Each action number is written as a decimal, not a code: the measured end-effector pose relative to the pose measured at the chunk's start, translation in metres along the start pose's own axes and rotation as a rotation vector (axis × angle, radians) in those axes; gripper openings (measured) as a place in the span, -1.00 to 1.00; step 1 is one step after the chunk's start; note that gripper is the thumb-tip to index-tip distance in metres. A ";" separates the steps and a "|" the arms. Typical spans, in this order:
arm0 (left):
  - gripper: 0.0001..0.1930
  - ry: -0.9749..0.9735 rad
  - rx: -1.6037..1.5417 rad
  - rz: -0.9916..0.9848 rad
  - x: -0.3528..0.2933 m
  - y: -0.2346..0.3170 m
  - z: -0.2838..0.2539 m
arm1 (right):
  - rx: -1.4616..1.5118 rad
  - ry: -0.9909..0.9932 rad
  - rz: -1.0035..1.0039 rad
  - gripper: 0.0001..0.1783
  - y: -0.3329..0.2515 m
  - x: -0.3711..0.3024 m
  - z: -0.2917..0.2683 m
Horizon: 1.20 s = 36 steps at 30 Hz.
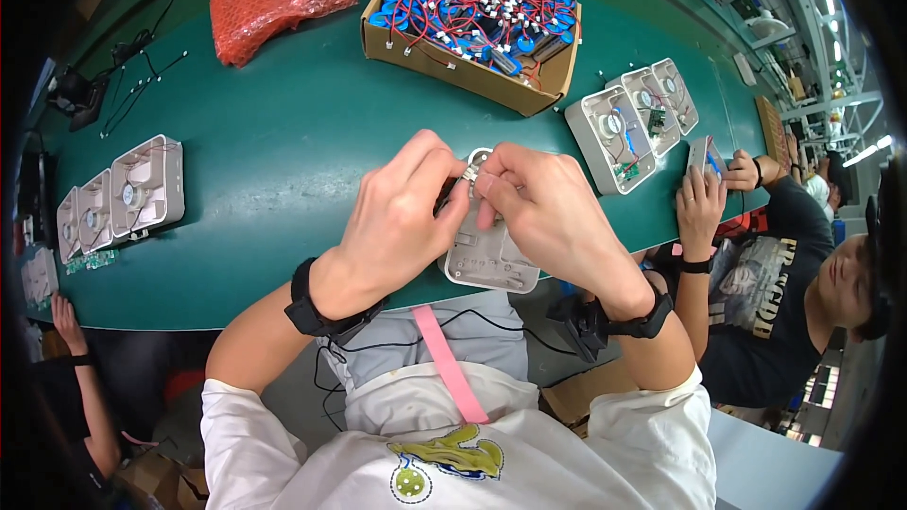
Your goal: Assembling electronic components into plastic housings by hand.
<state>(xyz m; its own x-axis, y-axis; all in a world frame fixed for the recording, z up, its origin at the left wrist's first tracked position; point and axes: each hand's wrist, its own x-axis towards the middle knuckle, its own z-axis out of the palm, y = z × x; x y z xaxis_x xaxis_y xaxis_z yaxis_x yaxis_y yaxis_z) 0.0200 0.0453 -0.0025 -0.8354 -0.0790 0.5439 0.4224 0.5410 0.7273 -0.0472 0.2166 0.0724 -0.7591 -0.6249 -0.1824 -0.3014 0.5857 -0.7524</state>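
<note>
A light grey plastic housing [491,260] lies at the table's front edge, beneath both of my hands. Over its far end, my left hand [402,212] pinches a small white connector [470,173] between thumb and forefinger. My right hand [543,203] meets it there, its thumb and forefinger closed at the same connector; fingers cover much of the housing's upper part. Whether a second plug sits in the right fingertips is too small to make out.
A cardboard box [453,66] of blue wired batteries stands at the far middle, beside a red bubble-wrapped package [279,0]. Opened grey housings with speakers stand at right [609,142] and left [146,184]. A co-worker's hands [701,203] hold another housing at right; another co-worker's hand [68,323] is at left.
</note>
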 end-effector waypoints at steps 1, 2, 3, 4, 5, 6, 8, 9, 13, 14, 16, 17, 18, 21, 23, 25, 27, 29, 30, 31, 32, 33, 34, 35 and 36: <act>-0.82 0.002 0.005 0.003 -0.001 0.001 0.000 | 0.000 0.014 -0.006 -0.82 0.000 0.000 0.001; -0.81 0.004 0.009 0.006 -0.002 0.002 0.000 | 0.001 0.012 -0.006 -0.82 0.000 0.000 0.002; -0.81 0.004 0.010 0.004 -0.002 0.002 0.000 | -0.004 0.023 -0.003 -0.82 -0.002 0.001 0.002; -0.80 -0.005 0.000 0.001 -0.002 0.002 0.000 | -0.008 0.033 0.000 -0.82 -0.003 0.001 0.002; -0.79 -0.015 -0.009 0.000 -0.001 0.002 -0.001 | -0.012 0.044 0.003 -0.82 -0.004 0.002 0.003; -0.78 -0.025 -0.019 -0.005 -0.002 0.002 -0.001 | -0.010 0.040 0.004 -0.82 -0.002 0.002 0.004; -0.78 -0.030 -0.013 -0.008 -0.004 0.003 -0.001 | -0.062 0.068 -0.048 -0.83 0.001 0.001 0.008; -0.78 -0.034 -0.008 -0.005 -0.005 0.003 -0.001 | -0.087 0.084 -0.076 -0.83 0.003 0.001 0.010; -0.79 -0.052 0.004 0.011 -0.003 0.001 -0.002 | -0.150 0.091 -0.092 -0.85 0.006 0.003 0.009; -0.80 -0.058 0.007 0.019 -0.002 0.001 -0.003 | -0.146 0.100 -0.093 -0.85 0.005 0.005 0.006; -0.80 -0.077 -0.016 -0.014 0.001 0.001 -0.005 | -0.113 -0.011 -0.045 -0.86 0.003 0.011 -0.004; -0.79 -0.090 -0.041 -0.055 0.003 0.001 -0.007 | -0.097 -0.064 -0.022 -0.85 0.002 0.013 -0.009; -0.79 -0.103 -0.067 -0.096 0.005 0.000 -0.009 | -0.095 -0.049 -0.026 -0.85 0.001 0.013 -0.016; -0.79 -0.137 -0.089 -0.106 0.007 0.000 -0.013 | -0.028 -0.067 -0.161 -0.74 0.001 0.005 -0.038; -0.79 -0.149 -0.099 -0.113 0.008 -0.001 -0.016 | 0.040 0.014 -0.147 -0.70 0.015 -0.007 -0.045; -0.80 -0.213 -0.120 -0.160 0.010 -0.002 -0.019 | 0.176 0.158 -0.113 -0.60 0.031 -0.024 -0.046; -0.79 -0.243 -0.121 -0.183 0.014 -0.003 -0.023 | 0.125 0.187 -0.077 -0.54 0.040 -0.047 -0.037; -0.83 -0.309 -0.141 -0.284 0.019 0.001 -0.027 | 0.078 0.221 -0.032 -0.48 0.048 -0.072 -0.020; -0.85 -0.344 -0.149 -0.338 0.021 0.004 -0.029 | -0.036 0.290 -0.077 -0.39 0.051 -0.083 -0.010; -0.85 -0.353 -0.145 -0.340 0.022 0.008 -0.032 | -0.150 0.358 -0.119 -0.30 0.051 -0.092 -0.001; -0.85 -0.385 -0.153 -0.394 0.026 0.012 -0.035 | -0.141 0.359 -0.114 -0.30 0.048 -0.099 0.008; -0.86 -0.416 -0.158 -0.449 0.030 0.015 -0.037 | -0.203 0.359 -0.138 -0.25 0.044 -0.103 0.016; -0.87 -0.447 -0.162 -0.504 0.031 0.017 -0.038 | -0.264 0.358 -0.162 -0.19 0.039 -0.105 0.023; -0.87 -0.453 -0.154 -0.509 0.030 0.018 -0.037 | -0.326 0.357 -0.187 -0.14 0.037 -0.108 0.028; -0.86 -0.439 -0.160 -0.534 0.029 0.019 -0.035 | -0.317 0.359 -0.188 -0.14 0.039 -0.108 0.032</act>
<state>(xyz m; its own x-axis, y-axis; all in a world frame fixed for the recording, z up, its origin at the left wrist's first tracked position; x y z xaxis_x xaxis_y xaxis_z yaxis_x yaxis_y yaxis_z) 0.0161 0.0243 0.0419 -0.9931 0.0641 -0.0986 -0.0660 0.3897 0.9186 0.0416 0.2905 0.0421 -0.8082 -0.5507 0.2085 -0.5699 0.6425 -0.5122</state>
